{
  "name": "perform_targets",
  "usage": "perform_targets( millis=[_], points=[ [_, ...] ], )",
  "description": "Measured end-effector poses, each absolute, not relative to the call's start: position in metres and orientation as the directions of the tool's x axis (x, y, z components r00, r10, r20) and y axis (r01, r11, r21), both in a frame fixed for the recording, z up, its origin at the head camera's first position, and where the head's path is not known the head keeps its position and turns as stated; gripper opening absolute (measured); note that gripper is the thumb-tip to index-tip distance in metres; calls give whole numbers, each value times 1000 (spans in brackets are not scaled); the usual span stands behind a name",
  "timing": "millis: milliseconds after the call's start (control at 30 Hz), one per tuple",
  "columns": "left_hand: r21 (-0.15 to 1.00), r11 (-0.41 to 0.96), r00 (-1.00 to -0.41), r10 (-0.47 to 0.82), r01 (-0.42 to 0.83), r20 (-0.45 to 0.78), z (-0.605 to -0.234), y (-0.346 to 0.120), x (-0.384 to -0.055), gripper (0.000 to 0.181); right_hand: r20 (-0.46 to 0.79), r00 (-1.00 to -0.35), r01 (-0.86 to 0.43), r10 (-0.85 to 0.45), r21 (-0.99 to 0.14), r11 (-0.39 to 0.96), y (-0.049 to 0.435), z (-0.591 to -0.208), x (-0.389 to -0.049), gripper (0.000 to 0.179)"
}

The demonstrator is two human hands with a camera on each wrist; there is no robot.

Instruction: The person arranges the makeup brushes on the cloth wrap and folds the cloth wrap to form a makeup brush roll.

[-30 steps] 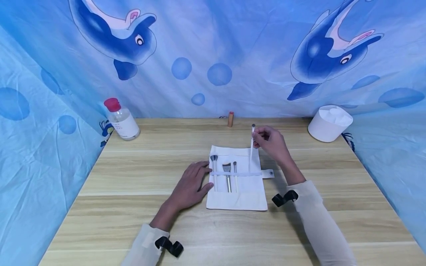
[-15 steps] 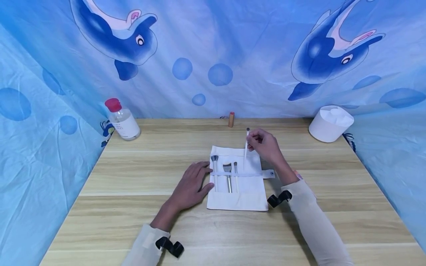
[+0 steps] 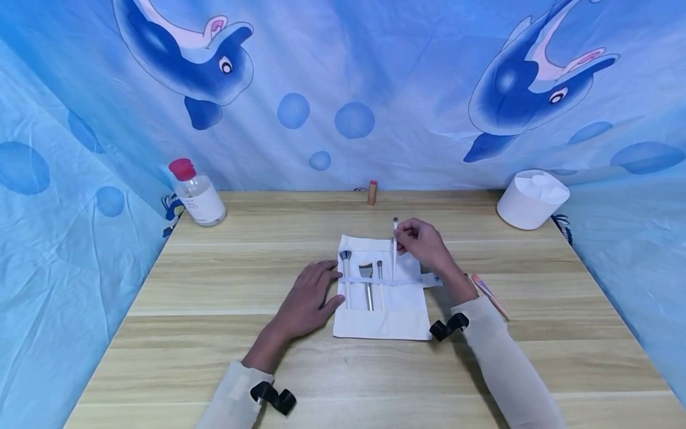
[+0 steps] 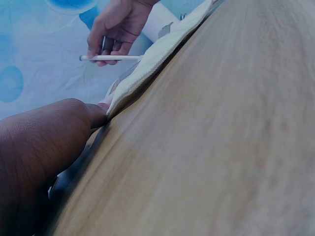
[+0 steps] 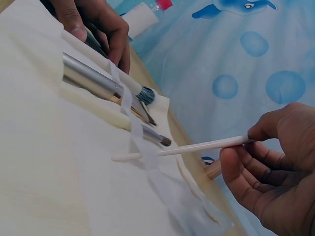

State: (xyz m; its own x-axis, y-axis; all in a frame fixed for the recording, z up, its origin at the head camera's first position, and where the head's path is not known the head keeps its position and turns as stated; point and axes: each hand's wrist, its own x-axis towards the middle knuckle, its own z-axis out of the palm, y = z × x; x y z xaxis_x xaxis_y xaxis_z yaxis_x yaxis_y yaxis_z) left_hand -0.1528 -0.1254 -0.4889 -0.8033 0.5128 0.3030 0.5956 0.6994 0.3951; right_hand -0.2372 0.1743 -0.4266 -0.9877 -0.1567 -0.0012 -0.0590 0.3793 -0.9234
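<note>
Between thumb and fingers, my right hand (image 3: 422, 243) pinches a slim white makeup brush (image 5: 202, 147) near its dark-tipped head. Its handle passes beneath the elastic band (image 5: 129, 101) of a white cloth brush roll (image 3: 383, 325), and the handle's end shows on the near side. Spread on the table, the roll carries a fluffy brush (image 3: 345, 286), a wide flat brush (image 3: 368, 292) and a small brush (image 3: 380, 286) under that band. My left hand (image 3: 308, 298) rests at the roll's left edge, fingers extended and touching the cloth.
Pink-toned brushes (image 3: 492, 298) lie right of the roll, partly behind my right forearm. At the back stand a red-capped bottle (image 3: 202, 202), a small brown tube (image 3: 372, 193) and a white round container (image 3: 527, 202). A blue dolphin curtain (image 3: 396, 77) encloses the table.
My right hand has moved left and down toward the roll, bringing the brush handle under the band. The pink-toned brushes beside the forearm have come into view. The left hand stays still.
</note>
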Motion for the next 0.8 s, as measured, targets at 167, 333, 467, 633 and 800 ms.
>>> perform_targets(
  millis=[167,333,467,633,800],
  points=[
    [400,701,-807,511,590,294,-489,-125,-152,46,-23,-986,-34,-164,-940,339,175,-433,-236,27],
    [392,713,-814,509,581,281,-489,-125,-153,46,-39,-983,-20,-177,-947,319,176,-436,-236,33],
    [388,715,-813,509,582,282,-489,-126,-154,47,-64,-977,-4,-201,-948,319,177,-437,-236,34],
    [390,711,-811,508,585,290,-491,-125,-154,47,-90,-964,5,-251,-947,320,177,-439,-233,36],
    [390,709,-809,511,587,290,-490,-125,-153,47,-91,-959,2,-269,-950,313,177,-438,-233,35]
  ],
)
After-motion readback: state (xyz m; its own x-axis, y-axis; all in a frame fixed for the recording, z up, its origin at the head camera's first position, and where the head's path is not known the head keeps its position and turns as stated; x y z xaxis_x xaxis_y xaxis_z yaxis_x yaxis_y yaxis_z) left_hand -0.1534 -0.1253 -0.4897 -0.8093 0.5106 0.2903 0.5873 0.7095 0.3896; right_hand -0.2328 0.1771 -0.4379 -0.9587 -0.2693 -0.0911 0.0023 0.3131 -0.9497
